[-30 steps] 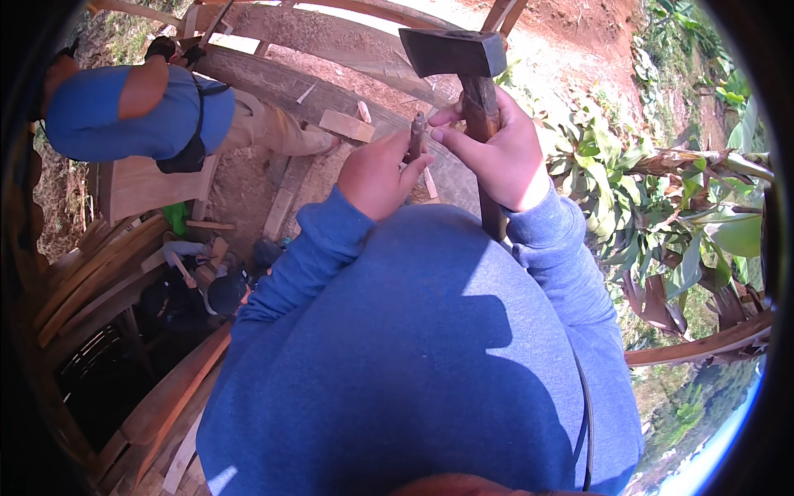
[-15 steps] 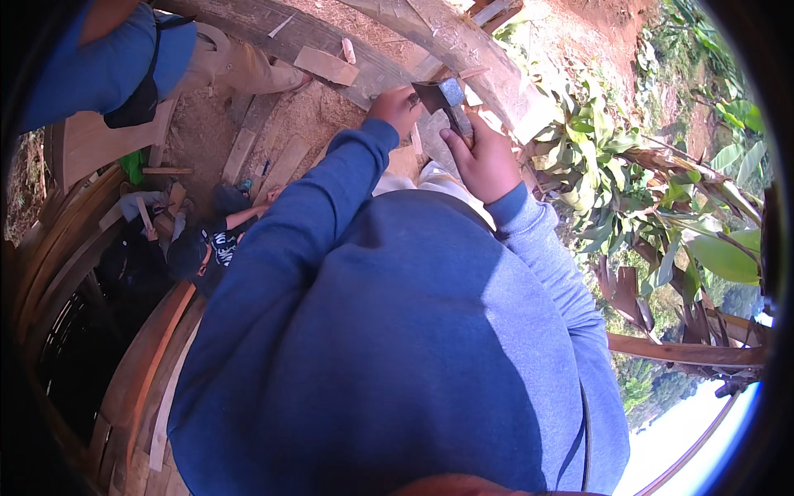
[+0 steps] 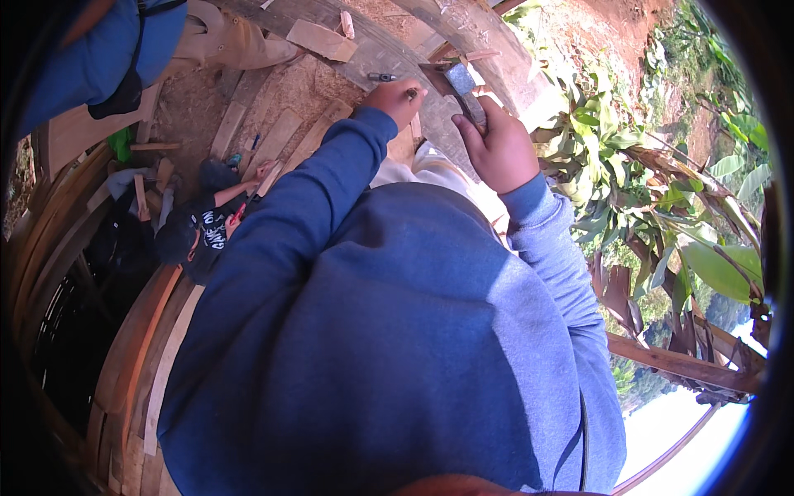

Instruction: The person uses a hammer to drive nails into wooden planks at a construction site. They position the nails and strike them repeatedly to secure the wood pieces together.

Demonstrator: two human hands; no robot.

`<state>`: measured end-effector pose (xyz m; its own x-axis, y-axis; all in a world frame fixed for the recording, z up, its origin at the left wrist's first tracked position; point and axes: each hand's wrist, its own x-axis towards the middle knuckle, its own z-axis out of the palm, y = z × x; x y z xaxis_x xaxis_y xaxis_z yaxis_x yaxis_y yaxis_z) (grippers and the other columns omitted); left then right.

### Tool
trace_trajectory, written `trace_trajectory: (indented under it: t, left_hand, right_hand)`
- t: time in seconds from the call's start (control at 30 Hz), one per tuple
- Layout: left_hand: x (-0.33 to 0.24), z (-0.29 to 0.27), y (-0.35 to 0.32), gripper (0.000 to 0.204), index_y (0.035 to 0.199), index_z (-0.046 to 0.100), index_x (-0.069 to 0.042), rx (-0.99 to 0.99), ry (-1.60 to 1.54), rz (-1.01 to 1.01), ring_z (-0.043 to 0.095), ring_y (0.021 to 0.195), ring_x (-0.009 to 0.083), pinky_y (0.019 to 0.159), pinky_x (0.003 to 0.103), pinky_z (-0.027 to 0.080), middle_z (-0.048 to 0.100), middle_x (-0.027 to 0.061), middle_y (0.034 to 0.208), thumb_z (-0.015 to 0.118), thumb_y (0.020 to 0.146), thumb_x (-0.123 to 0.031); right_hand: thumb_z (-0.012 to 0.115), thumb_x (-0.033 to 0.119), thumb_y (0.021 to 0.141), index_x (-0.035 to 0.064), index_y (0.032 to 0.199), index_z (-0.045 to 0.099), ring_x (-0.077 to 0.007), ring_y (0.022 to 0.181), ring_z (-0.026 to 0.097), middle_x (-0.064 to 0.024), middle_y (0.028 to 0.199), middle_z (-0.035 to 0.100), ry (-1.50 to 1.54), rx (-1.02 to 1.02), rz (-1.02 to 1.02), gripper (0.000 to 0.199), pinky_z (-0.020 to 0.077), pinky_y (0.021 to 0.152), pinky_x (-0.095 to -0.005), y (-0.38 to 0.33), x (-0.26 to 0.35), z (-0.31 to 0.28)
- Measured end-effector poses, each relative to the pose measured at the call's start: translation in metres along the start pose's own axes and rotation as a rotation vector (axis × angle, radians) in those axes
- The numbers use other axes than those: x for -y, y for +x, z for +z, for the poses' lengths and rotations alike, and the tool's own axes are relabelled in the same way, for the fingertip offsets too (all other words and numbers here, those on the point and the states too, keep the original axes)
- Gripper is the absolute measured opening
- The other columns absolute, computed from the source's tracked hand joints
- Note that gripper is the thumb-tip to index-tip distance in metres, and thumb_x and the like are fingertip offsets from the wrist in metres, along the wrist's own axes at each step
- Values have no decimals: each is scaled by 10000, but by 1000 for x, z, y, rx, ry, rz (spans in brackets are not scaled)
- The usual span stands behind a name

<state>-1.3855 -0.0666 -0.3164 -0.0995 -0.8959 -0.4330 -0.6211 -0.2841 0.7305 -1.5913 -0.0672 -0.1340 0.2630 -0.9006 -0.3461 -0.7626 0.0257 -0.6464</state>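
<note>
Right hand (image 3: 499, 149) at 1 o'clock, fist wrapped round hammer (image 3: 460, 83) handle; grey metal head sits just above knuckles, against wooden beam (image 3: 463, 37). Left hand (image 3: 397, 97) at 12 o'clock, fingers pinched narrow on small dark object, too small to tell what; it rests on grey plank (image 3: 372, 54). Both sleeves blue. Wood offcut (image 3: 322, 39) lies on plank at 11 o'clock. Another person in blue (image 3: 91, 58) at 10 o'clock. Green leaves (image 3: 653, 190) at 3 o'clock.

One head-worn fisheye view; looks steeply down over the blue sweatshirt (image 3: 397, 347); close; edges curve.
</note>
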Motion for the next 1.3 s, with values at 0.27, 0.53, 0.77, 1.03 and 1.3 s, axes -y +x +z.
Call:
trace_trajectory:
  t: [0.27, 0.53, 0.77, 1.03, 1.3]
  left_hand:
    - [6, 10, 3, 365, 1072, 770, -63, 17, 108, -46, 704, 1050, 482, 901, 543, 575, 746, 270, 1077, 641, 981, -392]
    - [-17, -6, -8, 367, 1089, 752, -19, -18, -3, -141, 696, 1056, 486, 896, 530, 559, 755, 270, 1071, 636, 942, -334]
    - [-12, -2, 1, 371, 1081, 756, -25, 0, 20, -156, 708, 1050, 471, 901, 523, 557, 756, 272, 1065, 603, 957, -340]
    - [-6, 2, 6, 423, 1166, 745, -64, -2, -16, -157, 713, 1095, 438, 932, 480, 558, 764, 238, 1111, 604, 990, -422]
    - [0, 6, 6, 353, 1171, 753, -92, -18, 31, -115, 740, 1049, 382, 894, 453, 561, 783, 186, 1087, 612, 988, -358]
  right_hand:
    - [723, 345, 992, 29, 1243, 653, -474, 867, 726, -267, 860, 728, -21, 69, -32, 409, 565, 768, -551, 0, -10, 22]
    - [716, 345, 998, 33, 1221, 648, -477, 841, 728, -270, 858, 727, -74, 51, 15, 389, 568, 749, -558, -7, -2, 29]
    - [737, 278, 1001, 30, 1191, 649, -492, 818, 715, -276, 835, 709, -56, 29, 19, 325, 570, 711, -531, -16, 12, 22]
    - [681, 326, 1025, 43, 1175, 641, -493, 811, 713, -277, 849, 718, -79, 3, 70, 323, 551, 720, -588, 7, -1, 33]
    - [742, 259, 996, 26, 1139, 641, -504, 798, 702, -273, 839, 702, -38, -42, 21, 291, 560, 694, -555, -9, 10, 28]
